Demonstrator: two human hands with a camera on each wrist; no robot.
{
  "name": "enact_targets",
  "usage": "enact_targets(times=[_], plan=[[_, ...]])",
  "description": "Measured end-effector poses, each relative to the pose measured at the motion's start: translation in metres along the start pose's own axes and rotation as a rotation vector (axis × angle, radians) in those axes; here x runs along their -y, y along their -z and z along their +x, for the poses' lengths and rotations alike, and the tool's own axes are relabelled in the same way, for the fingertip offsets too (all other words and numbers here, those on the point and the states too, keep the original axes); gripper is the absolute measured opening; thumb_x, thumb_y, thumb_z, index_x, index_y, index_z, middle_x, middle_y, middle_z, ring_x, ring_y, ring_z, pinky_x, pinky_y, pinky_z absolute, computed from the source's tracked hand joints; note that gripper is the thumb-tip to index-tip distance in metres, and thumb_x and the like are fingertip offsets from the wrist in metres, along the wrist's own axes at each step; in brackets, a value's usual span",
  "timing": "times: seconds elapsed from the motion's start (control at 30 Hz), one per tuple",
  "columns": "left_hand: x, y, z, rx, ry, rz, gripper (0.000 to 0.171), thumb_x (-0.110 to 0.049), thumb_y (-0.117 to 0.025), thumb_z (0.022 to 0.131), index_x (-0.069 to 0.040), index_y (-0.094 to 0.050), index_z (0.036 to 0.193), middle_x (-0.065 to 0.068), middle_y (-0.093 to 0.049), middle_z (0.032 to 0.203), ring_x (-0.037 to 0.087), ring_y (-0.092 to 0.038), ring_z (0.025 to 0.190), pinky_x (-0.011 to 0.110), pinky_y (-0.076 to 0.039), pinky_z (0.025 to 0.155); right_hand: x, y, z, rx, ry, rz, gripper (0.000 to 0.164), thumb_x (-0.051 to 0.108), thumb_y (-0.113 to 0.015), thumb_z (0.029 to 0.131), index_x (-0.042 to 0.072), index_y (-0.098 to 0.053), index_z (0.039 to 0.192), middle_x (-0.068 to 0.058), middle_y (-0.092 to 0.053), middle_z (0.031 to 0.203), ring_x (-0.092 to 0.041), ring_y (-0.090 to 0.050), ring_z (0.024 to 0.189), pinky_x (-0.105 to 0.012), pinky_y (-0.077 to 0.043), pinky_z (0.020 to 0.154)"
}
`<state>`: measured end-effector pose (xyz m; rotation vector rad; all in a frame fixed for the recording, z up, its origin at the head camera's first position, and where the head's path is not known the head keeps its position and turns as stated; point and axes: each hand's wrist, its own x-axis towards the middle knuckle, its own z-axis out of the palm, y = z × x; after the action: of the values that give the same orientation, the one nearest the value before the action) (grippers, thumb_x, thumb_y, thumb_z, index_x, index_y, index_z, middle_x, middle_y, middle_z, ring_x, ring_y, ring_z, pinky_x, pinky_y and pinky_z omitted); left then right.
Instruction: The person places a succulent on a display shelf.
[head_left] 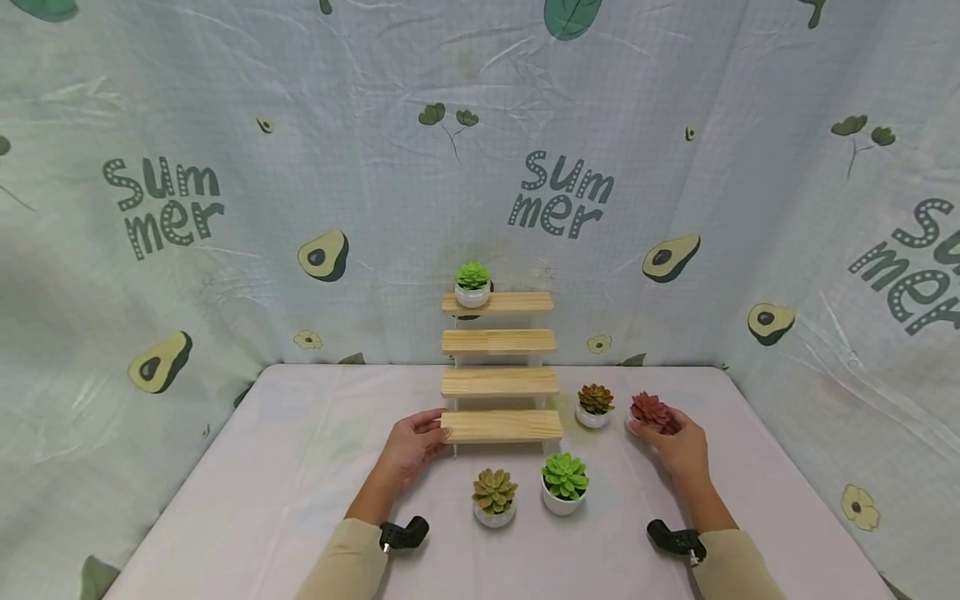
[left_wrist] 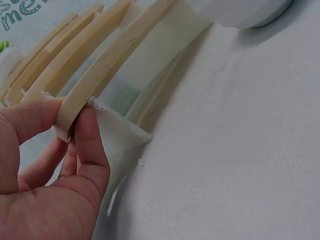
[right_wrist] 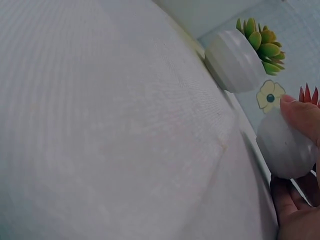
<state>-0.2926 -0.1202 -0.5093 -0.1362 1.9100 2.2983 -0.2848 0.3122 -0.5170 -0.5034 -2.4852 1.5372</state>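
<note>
The four-tier wooden stand (head_left: 501,383) stood on a pale, cloth-covered table (head_left: 300,475), its shelves rising stepwise toward the printed backdrop (head_left: 390,208) behind it. The left hand (head_left: 414,447) was at the stand's left end, where thumb and fingers pinched the end of the lowest shelf (head_left: 502,427); the left wrist view showed a translucent side panel (left_wrist: 117,127) beneath that board, close to the fingertips. The right hand (head_left: 684,450) was to the right of the stand and gripped the white pot of a red succulent (head_left: 650,410), with the thumb near the rim and other fingers low on the pot; whether the pot's base touched the table could not be told. Between this plant and the stand, near the stand's right side, a brown-orange succulent (head_left: 596,400) stood upright in a white pot. A small green succulent (head_left: 472,279) occupied the stand's top shelf, toward its left end. Two further potted plants stood upright in front of the stand: an olive-brown succulent (head_left: 494,493) before its middle and a bright green succulent (head_left: 565,477) before its right end. Each wrist, also in front of the stand, bore a black device (head_left: 405,533) beside a beige sleeve (head_left: 348,560).
</note>
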Motion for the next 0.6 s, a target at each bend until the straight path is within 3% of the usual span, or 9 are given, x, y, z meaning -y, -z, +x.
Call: enact_targets(times=[0.1,0.23,0.33,0.47,0.6], plan=[[0.000,0.000,0.000,0.001,-0.001,0.007,0.046,0.005,-0.066,0.094,0.007,-0.056,0.139,0.015,-0.066,0.111,0.016,-0.068,0.090,0.029,-0.060,0.077,0.001,0.001,-0.001,0.004,-0.009,-0.003,0.094,0.046,-0.085,0.082,0.005,-0.042,0.155,-0.022,-0.050,0.152,-0.034,-0.048,0.136,-0.047,-0.046,0.110],[0.000,0.001,0.001,0.008,-0.001,0.004,0.046,0.006,-0.066,0.094,0.008,-0.056,0.139,0.014,-0.067,0.111,0.015,-0.068,0.090,0.029,-0.060,0.077,0.004,0.003,-0.003,0.011,-0.008,0.015,0.097,0.051,-0.086,0.079,0.007,-0.044,0.155,-0.019,-0.052,0.150,-0.026,-0.051,0.130,-0.017,-0.049,0.090],[0.000,0.001,0.000,0.012,-0.004,-0.004,0.046,0.006,-0.065,0.094,0.009,-0.055,0.139,0.014,-0.067,0.111,0.015,-0.068,0.090,0.028,-0.060,0.076,0.010,0.005,-0.003,0.009,0.029,0.045,0.093,0.050,-0.086,0.079,0.007,-0.048,0.152,-0.017,-0.057,0.147,-0.012,-0.056,0.118,-0.004,-0.046,0.076],[0.000,0.001,0.000,0.013,-0.002,-0.013,0.046,0.006,-0.066,0.094,0.009,-0.055,0.139,0.014,-0.068,0.111,0.015,-0.068,0.091,0.028,-0.060,0.076,0.020,0.006,-0.004,0.001,0.090,0.074,0.086,0.045,-0.087,0.079,0.006,-0.052,0.148,-0.017,-0.060,0.143,0.010,-0.057,0.097,-0.002,-0.047,0.075],[0.000,0.001,0.000,0.006,0.004,-0.009,0.046,0.006,-0.066,0.094,0.008,-0.056,0.139,0.013,-0.067,0.110,0.016,-0.068,0.090,0.029,-0.060,0.076,0.031,0.005,-0.006,0.010,0.133,0.090,0.084,0.043,-0.088,0.079,0.005,-0.053,0.146,-0.018,-0.061,0.142,0.015,-0.055,0.093,-0.003,-0.049,0.076]])
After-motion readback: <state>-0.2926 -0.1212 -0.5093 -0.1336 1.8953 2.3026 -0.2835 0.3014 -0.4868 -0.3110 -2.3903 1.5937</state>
